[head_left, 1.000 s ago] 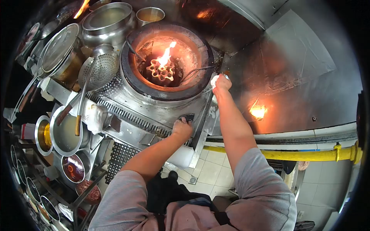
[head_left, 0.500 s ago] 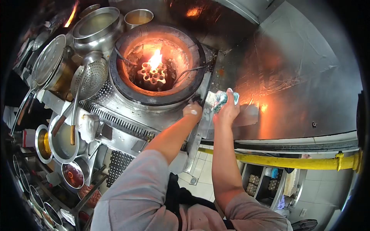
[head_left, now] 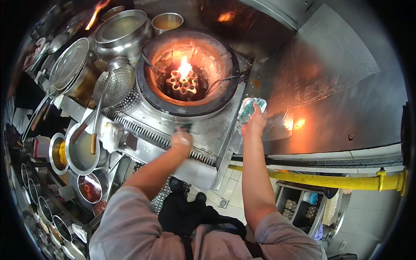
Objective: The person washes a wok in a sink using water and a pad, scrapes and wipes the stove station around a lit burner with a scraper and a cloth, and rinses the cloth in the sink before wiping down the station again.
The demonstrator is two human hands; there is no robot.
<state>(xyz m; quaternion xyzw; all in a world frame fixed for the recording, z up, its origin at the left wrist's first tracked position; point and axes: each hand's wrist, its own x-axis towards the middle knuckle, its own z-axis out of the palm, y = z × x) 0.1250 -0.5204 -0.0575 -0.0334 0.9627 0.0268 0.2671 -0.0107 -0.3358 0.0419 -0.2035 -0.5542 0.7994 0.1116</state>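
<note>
My left hand [head_left: 181, 141] is on the steel stove top [head_left: 212, 134], just in front of the burner ring. Motion blurs its fingers, which look closed around a small dark piece that I cannot make out. Farther right, my right hand [head_left: 255, 122] grips a crumpled green and white cloth [head_left: 247, 109] over the seam between the stove and the steel side panel [head_left: 320, 125]. Between and beyond the hands, the round burner [head_left: 149, 93] burns with an open flame [head_left: 184, 68] at its centre.
A perforated skimmer [head_left: 115, 86] and a ladle lie left of the burner. Behind them stand a large steel pot [head_left: 120, 32] and a small pot [head_left: 167, 22]. Bowls of liquid [head_left: 82, 151] sit lower left. A yellow pipe [head_left: 329, 180] runs along the front right.
My left hand has moved left along the stove's front, away from the right hand. My right hand still holds the cloth, now turned a little. The view has shifted slightly.
</note>
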